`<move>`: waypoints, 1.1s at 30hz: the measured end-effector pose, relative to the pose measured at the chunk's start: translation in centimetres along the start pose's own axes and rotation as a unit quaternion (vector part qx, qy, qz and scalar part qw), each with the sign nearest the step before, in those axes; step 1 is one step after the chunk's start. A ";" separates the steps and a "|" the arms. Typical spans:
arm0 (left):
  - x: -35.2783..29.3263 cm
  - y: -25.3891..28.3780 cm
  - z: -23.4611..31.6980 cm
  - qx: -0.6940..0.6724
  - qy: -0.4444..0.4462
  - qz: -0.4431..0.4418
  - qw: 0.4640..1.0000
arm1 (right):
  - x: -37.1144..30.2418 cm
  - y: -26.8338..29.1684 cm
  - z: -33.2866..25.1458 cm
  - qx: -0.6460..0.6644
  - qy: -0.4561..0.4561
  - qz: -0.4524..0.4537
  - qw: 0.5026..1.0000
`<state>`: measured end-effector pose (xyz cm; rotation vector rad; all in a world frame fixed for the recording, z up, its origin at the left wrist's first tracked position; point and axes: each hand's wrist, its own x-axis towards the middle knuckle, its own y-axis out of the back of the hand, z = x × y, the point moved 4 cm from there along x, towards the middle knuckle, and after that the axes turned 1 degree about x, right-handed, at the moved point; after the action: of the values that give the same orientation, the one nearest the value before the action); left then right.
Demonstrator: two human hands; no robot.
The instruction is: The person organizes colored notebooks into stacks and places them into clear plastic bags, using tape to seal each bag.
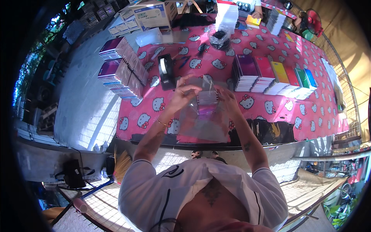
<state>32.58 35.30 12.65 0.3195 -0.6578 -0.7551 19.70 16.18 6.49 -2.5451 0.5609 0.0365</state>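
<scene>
Above the pink table (270, 112), both hands (181, 96) (228, 98) grip a clear plastic bag (205, 123) holding a purple notebook stack (207, 104).

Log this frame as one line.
left hand: pinching clear plastic bag top | right hand: holding bag's other side | purple notebook: inside bag | tape dispenser: left, on pink table

A stationery packing stall: notebook stacks (270, 75), cartons (154, 15), tape dispenser (166, 71).

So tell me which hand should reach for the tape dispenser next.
Probably the left hand. The black tape dispenser sits on the table just beyond it, on the left side, while the right hand holds the far edge of the clear bag of notebooks.
</scene>
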 end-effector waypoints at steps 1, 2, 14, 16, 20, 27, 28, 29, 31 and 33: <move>0.1 0.2 0.6 -0.021 0.012 -0.003 1.000 | 0.2 0.3 0.1 -0.015 0.005 -0.005 1.000; 0.3 0.3 1.1 -0.041 0.025 -0.006 0.999 | 0.6 0.7 0.0 -0.031 0.009 -0.010 0.999; 2.3 -5.3 0.4 0.101 0.009 -0.040 0.994 | 0.8 -1.5 0.6 -0.200 0.060 -0.174 0.962; 2.1 -5.3 0.1 0.009 0.084 -0.019 0.996 | 0.3 -2.3 -0.4 -0.181 0.073 -0.176 0.965; 0.8 -4.3 -2.4 -0.216 0.181 -0.040 0.959 | 2.2 -2.0 -1.6 -0.222 0.039 -0.149 0.963; -0.9 -4.3 -4.0 -0.234 0.221 -0.113 0.940 | 3.3 -2.9 -3.3 -0.401 0.059 -0.214 0.889; -1.0 -4.1 -3.5 -0.176 0.200 -0.110 0.958 | 2.3 -3.1 -4.4 -0.422 0.125 -0.224 0.870; -1.2 -3.8 -2.8 -0.116 0.178 -0.107 0.971 | 1.0 -3.2 -5.2 -0.439 0.191 -0.233 0.846; -1.3 -3.1 -0.2 0.055 0.055 -0.085 0.993 | -1.0 -3.3 -5.4 -0.485 0.289 -0.226 0.794; -2.0 -2.9 3.3 0.270 -0.149 -0.048 0.950 | -2.1 -3.0 -4.6 -0.537 0.342 -0.195 0.746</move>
<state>27.79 34.61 12.80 0.7527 -1.1443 -0.7125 18.55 16.99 12.15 -3.7592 0.2295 -1.0641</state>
